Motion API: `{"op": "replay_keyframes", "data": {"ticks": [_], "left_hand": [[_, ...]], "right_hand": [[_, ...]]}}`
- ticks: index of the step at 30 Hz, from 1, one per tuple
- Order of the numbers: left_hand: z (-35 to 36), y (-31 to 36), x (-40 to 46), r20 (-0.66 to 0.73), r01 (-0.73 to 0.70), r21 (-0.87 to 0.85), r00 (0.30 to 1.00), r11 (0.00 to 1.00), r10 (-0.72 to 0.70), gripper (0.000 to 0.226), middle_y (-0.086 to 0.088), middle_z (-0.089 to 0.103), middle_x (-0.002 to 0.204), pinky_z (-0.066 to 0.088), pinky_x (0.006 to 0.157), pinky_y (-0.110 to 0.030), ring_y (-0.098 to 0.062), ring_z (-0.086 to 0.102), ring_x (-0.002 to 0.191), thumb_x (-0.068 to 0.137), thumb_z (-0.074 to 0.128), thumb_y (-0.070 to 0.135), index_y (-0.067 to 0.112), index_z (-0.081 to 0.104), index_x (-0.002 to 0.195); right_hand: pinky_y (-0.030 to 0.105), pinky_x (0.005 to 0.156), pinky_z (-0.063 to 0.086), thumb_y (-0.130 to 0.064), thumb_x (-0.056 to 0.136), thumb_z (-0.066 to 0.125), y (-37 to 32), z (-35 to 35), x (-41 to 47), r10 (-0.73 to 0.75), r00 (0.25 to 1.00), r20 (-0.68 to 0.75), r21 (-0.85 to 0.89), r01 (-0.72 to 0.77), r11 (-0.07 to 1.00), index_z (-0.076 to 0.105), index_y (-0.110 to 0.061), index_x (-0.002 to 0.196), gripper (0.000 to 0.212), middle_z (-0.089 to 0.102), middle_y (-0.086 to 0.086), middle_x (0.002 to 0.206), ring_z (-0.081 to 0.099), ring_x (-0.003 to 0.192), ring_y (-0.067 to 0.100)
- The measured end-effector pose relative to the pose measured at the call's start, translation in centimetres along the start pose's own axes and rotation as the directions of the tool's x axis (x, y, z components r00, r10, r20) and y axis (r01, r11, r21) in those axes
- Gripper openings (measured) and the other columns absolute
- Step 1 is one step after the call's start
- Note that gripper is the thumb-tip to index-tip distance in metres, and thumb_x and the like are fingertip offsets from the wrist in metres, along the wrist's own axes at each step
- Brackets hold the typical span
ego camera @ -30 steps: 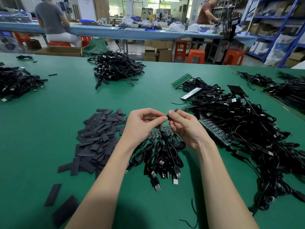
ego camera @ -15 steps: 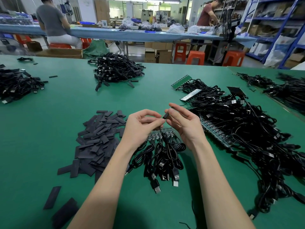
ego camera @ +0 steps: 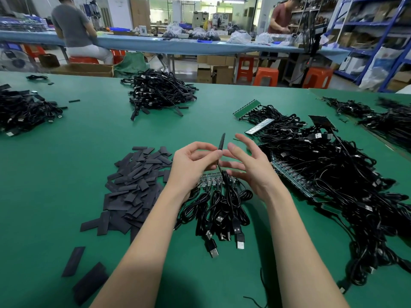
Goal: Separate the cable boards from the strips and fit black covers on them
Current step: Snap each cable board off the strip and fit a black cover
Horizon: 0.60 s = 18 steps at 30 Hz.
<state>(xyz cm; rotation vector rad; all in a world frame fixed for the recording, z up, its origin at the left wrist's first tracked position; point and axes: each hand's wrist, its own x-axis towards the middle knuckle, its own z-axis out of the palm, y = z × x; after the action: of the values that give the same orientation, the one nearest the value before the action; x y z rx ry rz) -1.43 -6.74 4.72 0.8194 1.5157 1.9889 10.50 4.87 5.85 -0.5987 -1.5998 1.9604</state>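
Table: green matt mat, smooth. Black covers: flat, matt, look like thin plastic sleeving; cables: glossy black plastic jacket with bright metal plug shells. Board strips: green, faintly glossy.

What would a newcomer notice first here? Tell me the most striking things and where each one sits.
First the two hands at centre: the left hand pinches a covered cable end pointing upward, while the right hand is spread open beside it. Next, the heap of flat black covers lies to the left on the green table. To the right, a big tangle of black cables sprawls over green board strips.
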Motion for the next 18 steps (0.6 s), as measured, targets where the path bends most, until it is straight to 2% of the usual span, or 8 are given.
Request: {"op": "replay_keyframes", "data": {"ticks": [2, 4, 6, 9, 13, 15, 17, 18], "left_hand": [[0.3, 0.4, 0.1, -0.034, 0.031, -0.063, 0.999, 0.998, -0.034, 0.016, -0.013, 0.076, 0.078, 0.057, 0.07, -0.021, -0.016, 0.07, 0.07, 0.082, 0.081, 0.007, 0.005, 0.07, 0.094], [0.6, 0.7, 0.0, -0.073, 0.051, -0.103, 0.996, 0.993, -0.059, 0.016, -0.013, 0.075, 0.077, 0.057, 0.07, -0.02, -0.016, 0.07, 0.069, 0.083, 0.08, 0.007, 0.005, 0.069, 0.094], [1.0, 0.7, -0.2, -0.1, 0.067, -0.149, 0.992, 0.987, -0.083, 0.015, -0.011, 0.076, 0.078, 0.057, 0.07, -0.02, -0.016, 0.071, 0.073, 0.084, 0.078, 0.006, 0.005, 0.068, 0.095], [1.5, 0.7, -0.2, -0.075, 0.146, -0.175, 0.984, 0.974, -0.161, 0.02, -0.01, 0.076, 0.088, 0.057, 0.069, -0.02, -0.019, 0.071, 0.081, 0.09, 0.074, 0.012, 0.003, 0.065, 0.106], [1.2, 1.0, -0.2, 0.105, 0.28, -0.033, 0.956, 0.96, -0.275, 0.035, -0.002, 0.078, 0.091, 0.058, 0.068, -0.024, -0.016, 0.073, 0.077, 0.094, 0.069, 0.028, 0.004, 0.063, 0.118], [0.9, 1.0, -0.4, 0.2, 0.298, -0.006, 0.936, 0.954, -0.291, 0.04, -0.01, 0.077, 0.102, 0.059, 0.079, -0.036, -0.026, 0.072, 0.085, 0.09, 0.072, 0.032, 0.003, 0.064, 0.118], [0.6, 0.9, -0.4, 0.222, 0.287, 0.044, 0.931, 0.957, -0.29, 0.042, -0.012, 0.076, 0.106, 0.052, 0.094, -0.047, -0.033, 0.07, 0.091, 0.085, 0.077, 0.029, 0.006, 0.064, 0.118], [0.5, 0.8, -0.4, 0.207, 0.27, 0.072, 0.938, 0.96, -0.279, 0.037, -0.011, 0.076, 0.105, 0.052, 0.093, -0.048, -0.032, 0.071, 0.089, 0.086, 0.077, 0.024, 0.007, 0.064, 0.117]], "right_hand": [[0.024, 0.065, 0.052, -0.043, 0.084, 0.077, -0.7, -1.0, -0.3, 0.077, 0.994, 0.073, -0.252, -0.056, 0.966, 0.063, -0.027, 0.123, 0.044, 0.078, -0.003, 0.101, 0.072, 0.076, 0.01], [0.018, 0.063, 0.047, -0.044, 0.079, 0.082, -1.4, -1.9, -0.6, 0.18, 0.964, 0.197, -0.463, -0.07, 0.883, 0.073, -0.027, 0.113, 0.039, 0.076, -0.007, 0.094, 0.064, 0.072, 0.005], [0.016, 0.06, 0.045, -0.034, 0.08, 0.085, -1.6, -2.1, -0.8, 0.228, 0.935, 0.27, -0.514, -0.06, 0.855, 0.075, -0.025, 0.107, 0.03, 0.071, -0.004, 0.082, 0.059, 0.07, 0.005], [0.017, 0.056, 0.047, -0.02, 0.083, 0.082, -1.6, -1.7, -0.7, 0.173, 0.949, 0.262, -0.398, -0.057, 0.915, 0.076, -0.018, 0.104, 0.022, 0.067, -0.004, 0.073, 0.055, 0.062, 0.005], [0.017, 0.053, 0.049, -0.014, 0.087, 0.077, -1.4, -0.5, -0.1, 0.097, 0.991, 0.096, -0.068, -0.091, 0.993, 0.071, -0.006, 0.113, 0.028, 0.074, 0.003, 0.083, 0.061, 0.058, 0.008], [0.017, 0.051, 0.048, -0.016, 0.087, 0.077, -1.5, -0.2, 0.1, 0.116, 0.993, 0.018, 0.063, -0.117, 0.991, 0.069, -0.006, 0.114, 0.03, 0.074, 0.003, 0.084, 0.065, 0.06, 0.012], [0.017, 0.05, 0.048, -0.019, 0.086, 0.079, -1.4, 0.0, 0.1, 0.126, 0.992, -0.022, 0.08, -0.124, 0.989, 0.07, -0.007, 0.114, 0.031, 0.075, 0.002, 0.086, 0.066, 0.062, 0.012], [0.018, 0.051, 0.05, -0.02, 0.086, 0.079, -1.2, 0.2, 0.1, 0.117, 0.992, -0.05, 0.083, -0.113, 0.99, 0.07, -0.008, 0.113, 0.031, 0.075, 0.003, 0.088, 0.066, 0.061, 0.012]]}}
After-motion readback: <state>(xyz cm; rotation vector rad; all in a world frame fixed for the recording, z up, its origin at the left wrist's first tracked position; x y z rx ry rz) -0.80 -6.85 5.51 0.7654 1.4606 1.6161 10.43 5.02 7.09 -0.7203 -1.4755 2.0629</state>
